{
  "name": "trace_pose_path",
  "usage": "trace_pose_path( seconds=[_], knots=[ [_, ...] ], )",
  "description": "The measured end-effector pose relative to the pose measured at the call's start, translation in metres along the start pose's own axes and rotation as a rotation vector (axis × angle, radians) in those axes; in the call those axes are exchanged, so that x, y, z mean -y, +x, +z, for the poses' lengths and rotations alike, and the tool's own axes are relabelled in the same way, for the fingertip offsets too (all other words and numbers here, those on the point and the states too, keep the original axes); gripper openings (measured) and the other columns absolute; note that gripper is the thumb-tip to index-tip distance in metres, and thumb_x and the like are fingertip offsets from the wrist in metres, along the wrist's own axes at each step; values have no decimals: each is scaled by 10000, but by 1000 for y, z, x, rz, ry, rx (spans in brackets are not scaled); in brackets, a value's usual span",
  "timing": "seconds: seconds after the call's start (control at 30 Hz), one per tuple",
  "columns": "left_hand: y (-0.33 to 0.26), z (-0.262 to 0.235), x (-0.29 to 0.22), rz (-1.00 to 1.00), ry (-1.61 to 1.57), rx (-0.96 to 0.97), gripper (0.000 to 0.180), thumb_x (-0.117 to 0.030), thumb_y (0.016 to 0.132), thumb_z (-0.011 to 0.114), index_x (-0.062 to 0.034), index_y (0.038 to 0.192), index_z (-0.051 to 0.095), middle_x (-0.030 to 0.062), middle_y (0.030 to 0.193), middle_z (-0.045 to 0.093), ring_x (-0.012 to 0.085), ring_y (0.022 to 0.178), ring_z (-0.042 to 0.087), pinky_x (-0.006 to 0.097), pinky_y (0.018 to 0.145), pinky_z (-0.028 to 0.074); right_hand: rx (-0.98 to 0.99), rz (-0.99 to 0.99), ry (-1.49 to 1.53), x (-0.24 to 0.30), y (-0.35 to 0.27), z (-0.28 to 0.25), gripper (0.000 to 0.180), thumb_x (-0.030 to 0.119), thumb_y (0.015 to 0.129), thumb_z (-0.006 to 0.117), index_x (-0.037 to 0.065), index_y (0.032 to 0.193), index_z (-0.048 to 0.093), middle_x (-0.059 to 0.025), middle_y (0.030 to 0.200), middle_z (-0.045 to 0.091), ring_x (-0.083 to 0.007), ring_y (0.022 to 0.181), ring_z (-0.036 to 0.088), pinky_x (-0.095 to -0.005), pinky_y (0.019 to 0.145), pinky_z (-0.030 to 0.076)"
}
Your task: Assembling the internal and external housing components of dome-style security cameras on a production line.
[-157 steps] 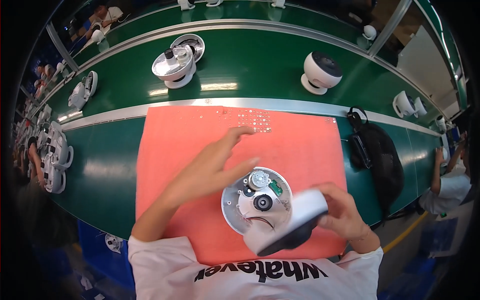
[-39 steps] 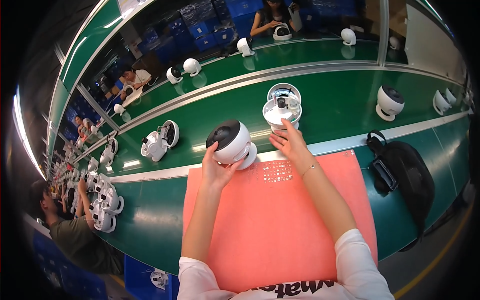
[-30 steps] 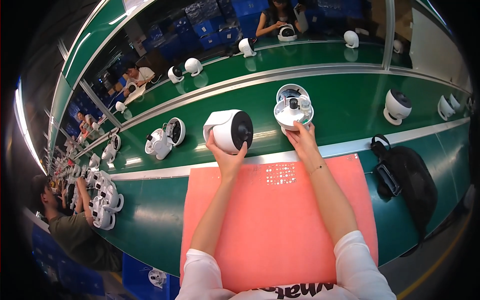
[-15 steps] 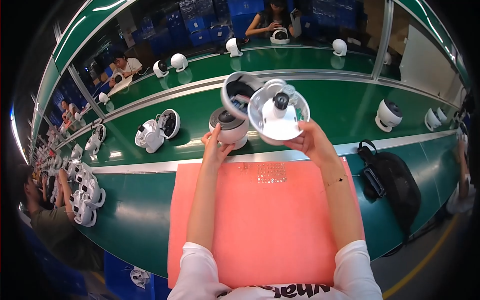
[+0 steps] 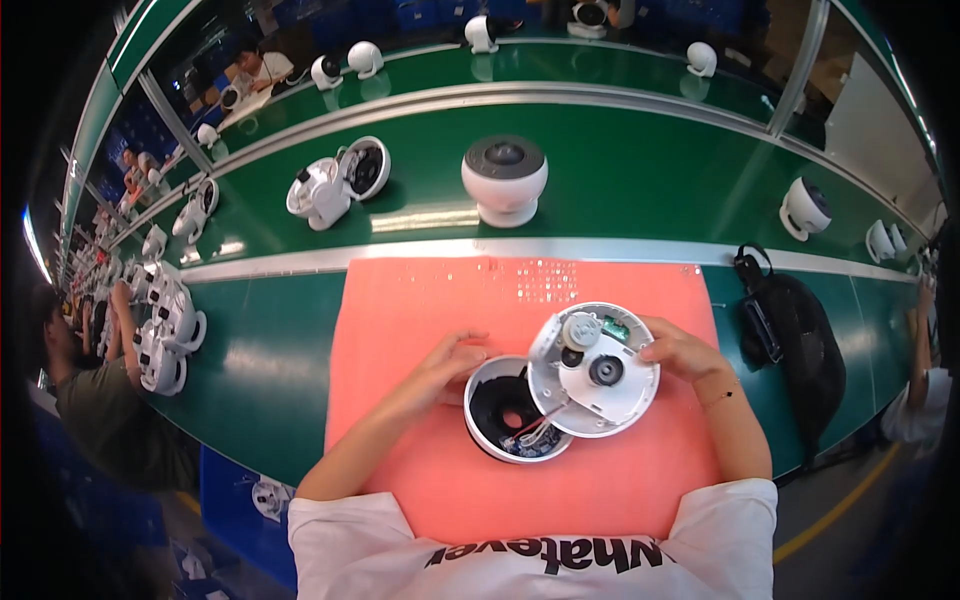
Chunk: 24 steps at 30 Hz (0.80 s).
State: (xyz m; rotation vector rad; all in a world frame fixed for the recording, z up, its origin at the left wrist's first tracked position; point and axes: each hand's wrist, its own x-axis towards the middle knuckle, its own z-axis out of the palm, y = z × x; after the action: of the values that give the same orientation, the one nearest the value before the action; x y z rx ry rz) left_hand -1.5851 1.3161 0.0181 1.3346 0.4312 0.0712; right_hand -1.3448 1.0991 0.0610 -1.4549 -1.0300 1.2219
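Observation:
An opened white camera housing is over the pink mat (image 5: 400, 300), its two halves linked by thin wires. My right hand (image 5: 688, 352) grips the rim of the upper half (image 5: 625, 395), which shows a round motor, a green circuit board and a black round part in its middle. The other half, a white bowl-shaped shell (image 5: 485, 425) with a black inside, sits lower left, partly covered by the first. Beside that shell's upper left rim is my left hand (image 5: 450, 365), fingers stretched out; whether it touches the rim I cannot tell.
Small metal pieces (image 5: 547, 282) lie in rows at the mat's far edge. Beyond, a closed white camera (image 5: 504, 185) and an opened one (image 5: 325, 195) stand on the green conveyor (image 5: 640, 190). A black bag (image 5: 800, 345) lies right; a co-worker (image 5: 110, 400) sits left beside several housings.
The opened housing has come from above the conveyor down and toward me over the mat. My left hand has let go of the closed camera, which stands on the conveyor.

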Motion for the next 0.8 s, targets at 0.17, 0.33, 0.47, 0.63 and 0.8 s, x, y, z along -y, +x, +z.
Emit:
trace_pose_path(
  seconds=[0.17,0.33,0.47,0.63,0.8],
  knots=[
    [-12,-4,-3,-175,46,141,524,-314,838,551,-75,1281,407,74,1041,581,135,846,604,260,642,520,182,-183,-157,12,-3,7,688,155,681,635,-2,1311,406,-112,1273,479,-211,1182,433,-332,1002,317],
    [-25,-5,3,-206,8,245,467,-164,850,545,-41,1281,416,89,1021,614,144,863,618,277,713,537,168,-141,-130,17,-10,17,690,164,659,663,-4,1288,434,-111,1265,485,-211,1178,438,-339,1001,324],
    [-52,-9,7,-39,-94,16,496,-75,841,543,-21,1310,390,96,1079,597,139,927,593,272,751,519,-38,-18,-82,13,-29,22,673,188,684,650,-18,1285,428,-105,1229,505,-191,1151,452,-319,987,330],
    [-84,-6,3,154,-334,-198,539,-45,834,567,26,1320,345,109,1152,547,125,997,551,245,839,456,-340,200,153,7,-33,32,464,133,813,532,-5,1247,445,-32,1042,558,-82,889,537,-229,750,444],
    [-104,-5,11,119,-365,-280,520,-31,826,571,30,1296,357,120,1161,531,133,1029,536,254,857,451,-717,-464,-1027,53,-19,88,529,27,710,589,13,1224,467,-131,1106,556,-241,1001,539,-316,844,433]
  ],
)
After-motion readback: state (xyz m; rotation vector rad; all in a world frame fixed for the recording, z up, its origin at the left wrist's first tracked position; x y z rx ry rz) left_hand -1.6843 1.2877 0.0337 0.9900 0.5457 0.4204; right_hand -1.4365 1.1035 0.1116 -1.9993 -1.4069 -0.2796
